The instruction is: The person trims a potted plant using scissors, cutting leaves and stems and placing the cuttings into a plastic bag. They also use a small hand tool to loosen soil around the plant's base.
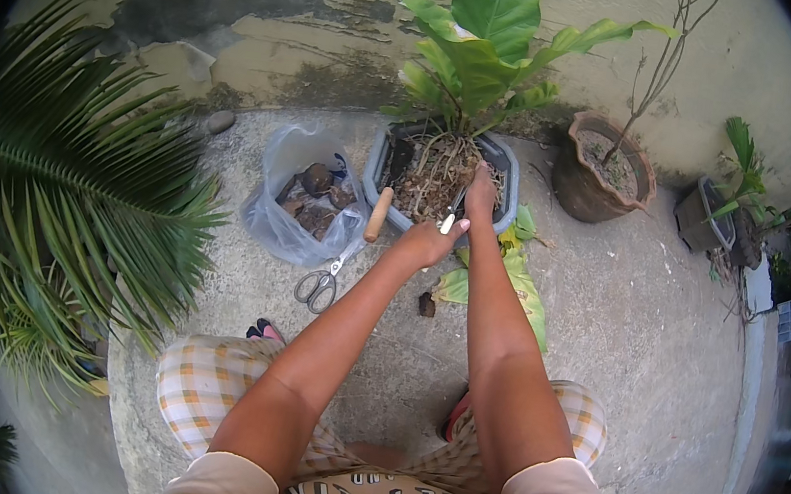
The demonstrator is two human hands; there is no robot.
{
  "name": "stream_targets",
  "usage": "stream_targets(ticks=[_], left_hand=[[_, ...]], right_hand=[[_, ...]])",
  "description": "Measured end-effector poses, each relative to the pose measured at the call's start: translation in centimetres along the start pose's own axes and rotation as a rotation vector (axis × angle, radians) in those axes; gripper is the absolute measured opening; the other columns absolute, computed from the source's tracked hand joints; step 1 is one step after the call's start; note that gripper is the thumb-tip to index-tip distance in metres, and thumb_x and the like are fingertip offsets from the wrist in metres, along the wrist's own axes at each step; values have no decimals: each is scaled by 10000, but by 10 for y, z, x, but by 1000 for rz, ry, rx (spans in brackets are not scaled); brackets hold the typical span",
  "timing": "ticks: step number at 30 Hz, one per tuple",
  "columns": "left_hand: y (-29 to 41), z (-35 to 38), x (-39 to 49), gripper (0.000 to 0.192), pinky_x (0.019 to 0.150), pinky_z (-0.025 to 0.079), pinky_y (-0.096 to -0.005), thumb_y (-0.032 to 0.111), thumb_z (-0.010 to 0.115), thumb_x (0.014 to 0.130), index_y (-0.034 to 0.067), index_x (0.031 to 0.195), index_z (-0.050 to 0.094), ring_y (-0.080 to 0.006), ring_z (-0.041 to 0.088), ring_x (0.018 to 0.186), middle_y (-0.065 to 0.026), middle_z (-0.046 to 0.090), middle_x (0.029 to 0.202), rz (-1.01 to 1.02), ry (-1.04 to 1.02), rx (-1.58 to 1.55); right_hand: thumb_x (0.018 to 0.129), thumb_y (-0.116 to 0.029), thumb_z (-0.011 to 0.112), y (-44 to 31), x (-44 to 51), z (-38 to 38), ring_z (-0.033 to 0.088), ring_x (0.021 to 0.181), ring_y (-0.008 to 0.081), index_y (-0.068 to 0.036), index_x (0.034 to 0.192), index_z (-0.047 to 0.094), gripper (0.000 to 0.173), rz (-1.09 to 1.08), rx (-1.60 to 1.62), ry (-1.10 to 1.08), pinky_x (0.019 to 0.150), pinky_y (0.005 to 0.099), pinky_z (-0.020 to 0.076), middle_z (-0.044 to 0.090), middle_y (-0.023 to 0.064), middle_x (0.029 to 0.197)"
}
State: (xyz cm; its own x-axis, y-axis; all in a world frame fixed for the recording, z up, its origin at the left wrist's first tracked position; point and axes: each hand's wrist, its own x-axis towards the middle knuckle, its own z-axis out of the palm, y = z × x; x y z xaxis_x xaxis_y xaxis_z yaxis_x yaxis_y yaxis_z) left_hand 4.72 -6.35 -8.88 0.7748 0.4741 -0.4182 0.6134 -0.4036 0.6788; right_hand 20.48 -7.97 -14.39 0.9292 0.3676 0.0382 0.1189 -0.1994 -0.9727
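Note:
A large-leaved green plant (490, 51) stands in a grey plastic pot (514, 187), its pale roots (443, 164) exposed over brown, crumbly soil. My left hand (429, 244) is at the pot's near rim, closed around a small tool with a white handle (448, 224), whose thin metal part points into the pot. Beside it, my right hand (480, 197) reaches over the rim to the right side of the root mass; its fingertips are partly hidden, so what they hold is unclear. A wooden handle (378, 215) leans over the pot's left rim.
Left of the pot sits a clear plastic bag (274, 210) with brown lumps inside, and grey-handled scissors (318, 289) lie against it. Cut yellow-green leaves (520, 284) lie on the concrete. A clay pot (589, 174) stands right; palm fronds (79, 171) spread left. A stained wall (301, 50) rises behind.

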Motion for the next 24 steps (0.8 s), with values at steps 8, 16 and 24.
stream_targets(ticks=[8, 16, 24], left_hand=[[-2, 5, -2, 747, 419, 390, -297, 707, 417, 881, -18, 832, 593, -138, 439, 434, -8, 409, 543, -41, -222, -704], [3, -3, 1, 844, 862, 484, -412, 704, 490, 835, -84, 1128, 563, -356, 624, 1009, -258, 637, 1046, 49, 125, -96], [5, -4, -12, 876, 968, 436, -449, 708, 427, 858, -80, 1235, 499, -396, 568, 1147, -294, 603, 1160, -127, 141, 133]], right_hand=[[946, -471, 439, 13, 7, 1, 614, 886, 279, -2, 1093, 643, 532, 346, 486, -192, 829, 378, 450, 658, 157, 1024], [965, -386, 431, -5, 12, -14, 615, 634, 243, -93, 1021, 577, 332, 538, 925, -183, 603, 378, 525, 647, 108, 742], [973, -380, 399, -10, 8, -13, 631, 709, 221, -135, 1083, 559, 312, 507, 608, -349, 573, 347, 486, 661, 73, 821]])
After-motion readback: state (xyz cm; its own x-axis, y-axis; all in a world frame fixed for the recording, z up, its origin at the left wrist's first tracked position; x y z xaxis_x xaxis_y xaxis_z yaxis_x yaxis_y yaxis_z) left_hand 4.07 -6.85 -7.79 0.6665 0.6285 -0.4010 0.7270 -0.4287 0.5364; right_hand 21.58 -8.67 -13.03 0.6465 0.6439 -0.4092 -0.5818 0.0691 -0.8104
